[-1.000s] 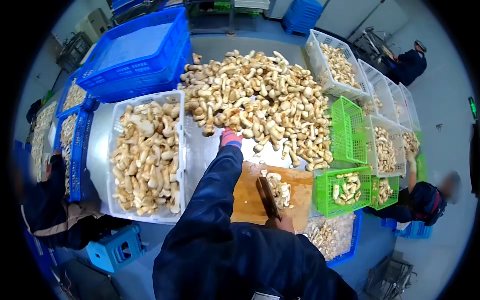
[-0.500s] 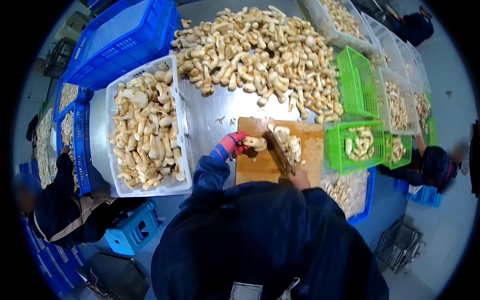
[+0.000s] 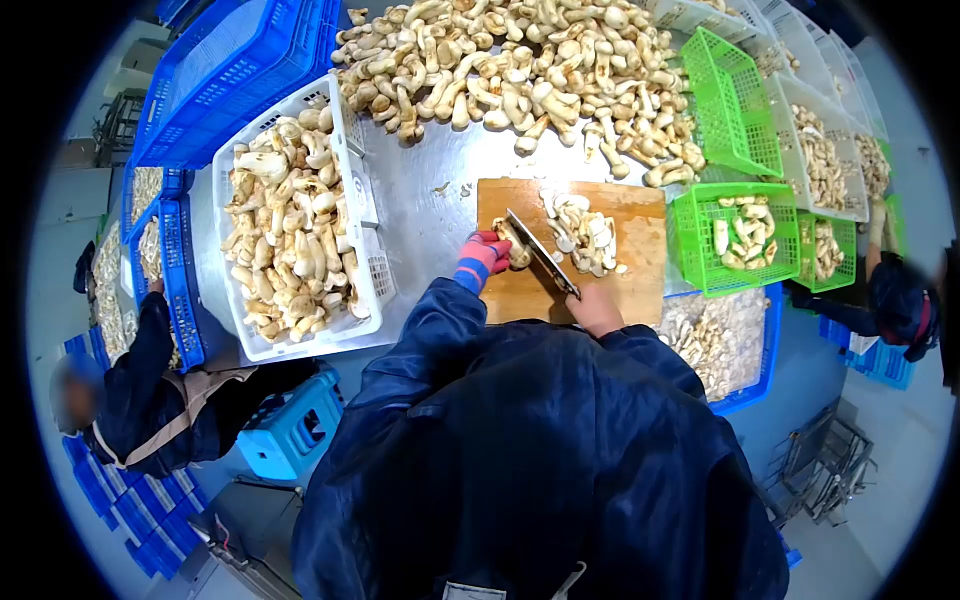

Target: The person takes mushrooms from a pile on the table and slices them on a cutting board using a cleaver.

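My left hand, in a pink and blue striped glove, is closed on a brown-and-cream mushroom at the left side of the wooden cutting board. My bare right hand grips the handle of a knife. The blade points up and to the left, close beside the mushroom; whether it touches I cannot tell. Right of the blade lies a heap of cut mushroom pieces on the board.
A big pile of whole mushrooms covers the back of the metal table. A white crate of mushrooms stands left. Green baskets and a blue tray with pieces are at right. Co-workers sit on both sides.
The knife has swung from the cut pieces leftward to the mushroom in my left hand. The whole view has shifted, so the table appears higher.
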`<state>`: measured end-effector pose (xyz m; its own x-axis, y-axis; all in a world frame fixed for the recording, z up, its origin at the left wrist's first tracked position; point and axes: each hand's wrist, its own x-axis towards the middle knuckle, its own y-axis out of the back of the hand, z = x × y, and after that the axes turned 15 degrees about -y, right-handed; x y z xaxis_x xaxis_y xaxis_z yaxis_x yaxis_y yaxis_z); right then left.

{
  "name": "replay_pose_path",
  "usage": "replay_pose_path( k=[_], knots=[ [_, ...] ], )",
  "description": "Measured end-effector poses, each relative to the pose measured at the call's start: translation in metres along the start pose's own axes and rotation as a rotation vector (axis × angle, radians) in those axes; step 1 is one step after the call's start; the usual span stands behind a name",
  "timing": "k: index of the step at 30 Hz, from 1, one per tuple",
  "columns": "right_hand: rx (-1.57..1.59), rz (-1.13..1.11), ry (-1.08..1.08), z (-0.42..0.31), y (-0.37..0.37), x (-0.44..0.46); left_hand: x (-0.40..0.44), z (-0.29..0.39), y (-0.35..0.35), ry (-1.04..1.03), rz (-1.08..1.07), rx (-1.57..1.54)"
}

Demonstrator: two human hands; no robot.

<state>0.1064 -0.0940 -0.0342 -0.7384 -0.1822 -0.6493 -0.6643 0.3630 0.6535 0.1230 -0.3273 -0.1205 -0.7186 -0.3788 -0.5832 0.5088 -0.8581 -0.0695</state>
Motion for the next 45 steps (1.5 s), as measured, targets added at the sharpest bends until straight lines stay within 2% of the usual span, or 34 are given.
replay_pose_path(
  k=[4, 6, 8, 11, 14, 19, 21, 23, 24, 25, 27, 28, 29, 30, 32, 33, 36, 37, 39, 41, 42, 45],
  knots=[
    [0.084, -0.007, 0.096, -0.009, 0.004, -0.008, -0.009, 0.003, -0.017, -0.026, 0.109, 0.047],
    [0.046, 0.023, 0.08, -0.015, 0.007, -0.016, -0.005, 0.006, -0.022, 0.025, 0.156, 0.093],
    [0.01, 0.022, 0.058, -0.022, 0.012, -0.026, 0.009, -0.017, -0.014, -0.023, 0.137, 0.13],
    [0.048, 0.064, 0.092, -0.025, 0.011, -0.047, 0.077, -0.12, 0.023, -0.661, -0.253, 0.078],
    [0.127, -0.007, 0.025, -0.024, 0.022, -0.055, 0.06, -0.093, 0.026, -0.559, -0.339, 0.356],
    [0.17, -0.153, -0.128, -0.02, 0.021, -0.054, 0.05, -0.078, 0.033, -0.541, -0.31, 0.629],
    [0.214, -0.131, -0.107, -0.026, 0.019, -0.045, 0.039, -0.058, 0.021, -0.352, -0.181, 0.476],
    [0.156, 0.008, -0.028, -0.022, -0.022, -0.012, 0.003, 0.003, -0.019, 0.02, 0.073, 0.063],
    [0.122, 0.057, 0.001, -0.028, -0.024, 0.001, -0.004, 0.013, -0.025, 0.029, 0.084, -0.025],
    [0.09, 0.107, 0.03, -0.032, -0.026, 0.007, -0.002, 0.01, -0.024, 0.022, 0.073, 0.015],
    [0.108, 0.05, 0.022, -0.034, -0.017, 0.004, 0.006, 0.003, -0.019, 0.006, 0.05, 0.096],
    [0.098, 0.045, 0.048, -0.034, -0.013, -0.004, 0.001, 0.007, -0.021, 0.031, 0.058, 0.011],
    [0.088, 0.04, 0.075, -0.033, -0.009, -0.012, 0.009, -0.005, -0.009, -0.271, -0.136, 0.243],
    [0.136, -0.027, 0.012, -0.029, -0.003, -0.024, 0.026, -0.031, 0.014, -0.572, -0.333, 0.473],
    [0.231, -0.153, -0.106, -0.021, 0.008, -0.045, 0.054, -0.085, 0.032, -0.47, -0.343, 0.098],
    [0.227, -0.173, -0.123, -0.019, 0.012, -0.049, 0.055, -0.086, 0.027, -0.415, -0.338, -0.084],
    [0.225, -0.206, -0.124, -0.017, 0.02, -0.053, 0.044, -0.078, 0.028, -0.314, -0.189, 0.259],
    [0.234, -0.201, -0.094, -0.018, 0.022, -0.052, 0.041, -0.071, 0.026, -0.354, -0.208, 0.314],
    [0.221, -0.188, -0.073, -0.021, 0.019, -0.045, 0.029, -0.051, 0.018, -0.248, -0.152, 0.256],
    [0.178, -0.168, -0.087, -0.033, 0.003, -0.021, -0.007, 0.018, -0.022, 0.04, -0.003, 0.027],
    [0.163, -0.051, -0.038, -0.035, -0.015, -0.006, -0.006, 0.018, -0.025, 0.049, 0.061, 0.027],
    [0.216, -0.031, 0.0, -0.045, -0.02, 0.027, 0.0, 0.007, -0.016, 0.014, 0.062, 0.207]
  ],
)
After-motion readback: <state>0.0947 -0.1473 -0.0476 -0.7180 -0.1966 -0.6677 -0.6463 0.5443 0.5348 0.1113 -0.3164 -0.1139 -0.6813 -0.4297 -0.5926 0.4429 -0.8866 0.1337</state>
